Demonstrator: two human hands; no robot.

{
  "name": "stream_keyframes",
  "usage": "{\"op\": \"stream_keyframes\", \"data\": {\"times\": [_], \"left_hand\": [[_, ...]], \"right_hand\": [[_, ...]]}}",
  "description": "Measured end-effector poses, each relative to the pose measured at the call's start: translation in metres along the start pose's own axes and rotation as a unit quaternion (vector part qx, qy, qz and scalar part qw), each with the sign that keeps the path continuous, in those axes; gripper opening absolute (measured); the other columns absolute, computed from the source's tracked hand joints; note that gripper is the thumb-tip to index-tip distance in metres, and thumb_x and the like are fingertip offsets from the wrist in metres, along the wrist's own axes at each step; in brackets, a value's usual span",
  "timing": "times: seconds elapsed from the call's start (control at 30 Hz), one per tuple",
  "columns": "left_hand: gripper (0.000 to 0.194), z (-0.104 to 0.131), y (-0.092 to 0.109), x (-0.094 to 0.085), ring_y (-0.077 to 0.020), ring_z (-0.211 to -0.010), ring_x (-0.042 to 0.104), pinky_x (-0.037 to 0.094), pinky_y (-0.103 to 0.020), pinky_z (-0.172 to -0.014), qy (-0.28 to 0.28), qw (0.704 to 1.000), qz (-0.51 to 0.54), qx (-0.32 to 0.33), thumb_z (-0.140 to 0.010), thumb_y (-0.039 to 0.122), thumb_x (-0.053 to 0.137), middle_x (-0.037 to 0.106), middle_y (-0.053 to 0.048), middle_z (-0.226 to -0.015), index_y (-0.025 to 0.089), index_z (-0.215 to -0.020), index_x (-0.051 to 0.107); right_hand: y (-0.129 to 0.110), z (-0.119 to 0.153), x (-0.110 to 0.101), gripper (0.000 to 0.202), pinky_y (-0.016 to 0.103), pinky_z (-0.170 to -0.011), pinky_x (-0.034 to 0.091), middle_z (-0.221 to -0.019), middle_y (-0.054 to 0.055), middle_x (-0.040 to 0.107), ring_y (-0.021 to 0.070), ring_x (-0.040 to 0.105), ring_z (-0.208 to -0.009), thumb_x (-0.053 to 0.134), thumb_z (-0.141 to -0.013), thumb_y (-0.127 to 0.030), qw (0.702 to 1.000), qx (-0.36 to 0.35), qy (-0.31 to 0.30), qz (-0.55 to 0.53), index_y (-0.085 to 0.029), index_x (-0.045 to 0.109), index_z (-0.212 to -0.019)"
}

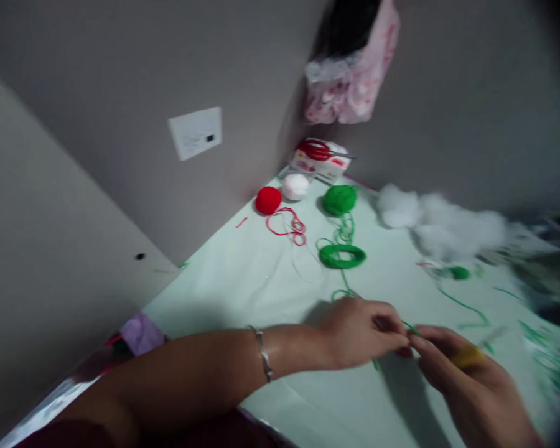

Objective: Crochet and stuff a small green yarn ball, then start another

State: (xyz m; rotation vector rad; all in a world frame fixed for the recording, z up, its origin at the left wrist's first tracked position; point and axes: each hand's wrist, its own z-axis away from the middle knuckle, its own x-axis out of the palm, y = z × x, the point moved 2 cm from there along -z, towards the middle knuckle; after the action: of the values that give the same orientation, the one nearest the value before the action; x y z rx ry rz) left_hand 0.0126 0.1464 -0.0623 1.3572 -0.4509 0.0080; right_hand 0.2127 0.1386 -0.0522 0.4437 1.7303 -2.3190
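My left hand (366,333), with a silver bracelet at its wrist, pinches a strand of green yarn (409,326) over the pale table. Close by on the right, my right hand (466,373) has thumb and forefinger closed on the same strand, the fingertips of both hands almost touching. Something yellow (466,358) shows blurred at the fingers of my right hand. Beyond my left hand lies a green ring (342,256), with loose yarn running toward a green yarn ball (340,200).
A red ball (268,200), a white ball (295,186) and red scissors (315,149) on a box stand at the table's back corner. White stuffing (448,224) lies along the right wall. Green scraps are at the right; a pink bag (350,93) hangs above.
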Motion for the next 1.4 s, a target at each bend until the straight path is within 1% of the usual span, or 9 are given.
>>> {"op": "stream_keyframes", "data": {"times": [0.07, 0.2, 0.27, 0.37, 0.5, 0.67, 0.9, 1.17, 1.4], "left_hand": [[0.012, 0.002, 0.002, 0.003, -0.0167, -0.071, 0.068, 0.055, -0.032, -0.074, -0.033, 0.999, 0.038, -0.017, -0.075, 0.023, 0.076, 0.068, 0.0, -0.069, 0.019, -0.072, 0.065], [0.024, 0.004, 0.006, 0.006, -0.0165, -0.073, 0.071, 0.057, -0.032, -0.075, -0.071, 0.994, 0.079, -0.033, -0.075, 0.036, 0.081, 0.072, -0.003, -0.077, 0.017, -0.079, 0.067], [0.024, 0.005, 0.008, 0.006, -0.0161, -0.078, 0.072, 0.057, -0.031, -0.079, -0.075, 0.993, 0.083, -0.03, -0.077, 0.036, 0.082, 0.074, -0.004, -0.085, 0.017, -0.082, 0.068], [0.021, 0.007, 0.012, 0.006, -0.0172, -0.081, 0.073, 0.056, -0.032, -0.085, -0.076, 0.994, 0.075, -0.021, -0.08, 0.036, 0.081, 0.074, -0.003, -0.083, 0.018, -0.08, 0.07], [0.016, 0.009, 0.016, 0.007, -0.015, -0.082, 0.07, 0.053, -0.029, -0.089, -0.056, 0.997, 0.057, 0.006, -0.08, 0.031, 0.081, 0.072, 0.0, -0.082, 0.018, -0.08, 0.072], [0.017, 0.013, 0.019, 0.01, -0.0165, -0.085, 0.07, 0.054, -0.031, -0.092, -0.061, 0.997, 0.051, 0.016, -0.079, 0.032, 0.082, 0.072, -0.001, -0.083, 0.018, -0.08, 0.072], [0.024, 0.014, 0.017, 0.013, -0.0178, -0.087, 0.071, 0.057, -0.033, -0.09, -0.072, 0.996, 0.057, 0.007, -0.086, 0.041, 0.078, 0.074, -0.004, -0.087, 0.017, -0.084, 0.072], [0.021, 0.012, 0.015, 0.01, -0.0133, -0.082, 0.069, 0.055, -0.03, -0.09, -0.046, 0.998, 0.049, 0.019, -0.078, 0.033, 0.083, 0.071, 0.001, -0.086, 0.018, -0.086, 0.069], [0.02, 0.013, 0.02, 0.013, -0.014, -0.073, 0.063, 0.052, -0.029, -0.08, -0.028, 0.996, -0.011, 0.08, -0.07, 0.029, 0.085, 0.068, 0.003, -0.074, 0.018, -0.077, 0.07]], "right_hand": [[-0.017, 0.008, 0.012, 0.044, 0.027, -0.044, 0.024, -0.058, 0.0, 0.056, 0.0102, 0.038, -0.047, 0.091, -0.063, -0.054, 0.999, -0.002, -0.009, -0.044, -0.025, 0.074, -0.091], [-0.031, 0.013, 0.015, 0.048, 0.025, -0.046, 0.023, -0.08, 0.002, 0.066, 0.0068, 0.039, -0.051, 0.092, -0.064, -0.048, 0.992, -0.027, -0.063, -0.108, -0.021, 0.073, -0.1], [-0.034, 0.017, 0.012, 0.043, 0.025, -0.047, 0.023, -0.077, 0.0, 0.064, 0.0073, 0.039, -0.053, 0.089, -0.07, -0.046, 0.99, -0.049, -0.069, -0.109, -0.021, 0.073, -0.102], [-0.038, 0.024, 0.008, 0.033, 0.025, -0.049, 0.024, -0.067, -0.004, 0.057, 0.0073, 0.035, -0.053, 0.081, -0.079, -0.048, 0.989, -0.087, -0.056, -0.102, -0.021, 0.072, -0.095], [-0.044, 0.032, 0.011, 0.034, 0.026, -0.052, 0.029, -0.068, -0.002, 0.06, 0.009, 0.04, -0.057, 0.079, -0.079, -0.051, 0.988, -0.118, -0.067, -0.076, -0.019, 0.071, -0.084], [-0.045, 0.034, 0.015, 0.037, 0.025, -0.054, 0.031, -0.069, 0.0, 0.063, 0.0096, 0.043, -0.059, 0.079, -0.077, -0.054, 0.986, -0.122, -0.083, -0.082, -0.018, 0.071, -0.079], [-0.046, 0.033, 0.013, 0.036, 0.025, -0.054, 0.03, -0.058, -0.005, 0.052, 0.0087, 0.039, -0.056, 0.079, -0.075, -0.052, 0.984, -0.129, -0.085, -0.092, -0.018, 0.068, -0.075], [-0.043, 0.031, 0.014, 0.026, 0.027, -0.056, 0.029, -0.061, -0.003, 0.057, 0.0093, 0.04, -0.057, 0.074, -0.076, -0.042, 0.987, -0.126, -0.075, -0.059, -0.017, 0.066, -0.072], [-0.036, 0.026, 0.016, 0.032, 0.028, -0.064, 0.038, -0.067, 0.001, 0.066, 0.0124, 0.05, -0.063, 0.073, -0.079, -0.048, 0.984, -0.141, -0.098, -0.047, -0.016, 0.072, -0.076]]}}
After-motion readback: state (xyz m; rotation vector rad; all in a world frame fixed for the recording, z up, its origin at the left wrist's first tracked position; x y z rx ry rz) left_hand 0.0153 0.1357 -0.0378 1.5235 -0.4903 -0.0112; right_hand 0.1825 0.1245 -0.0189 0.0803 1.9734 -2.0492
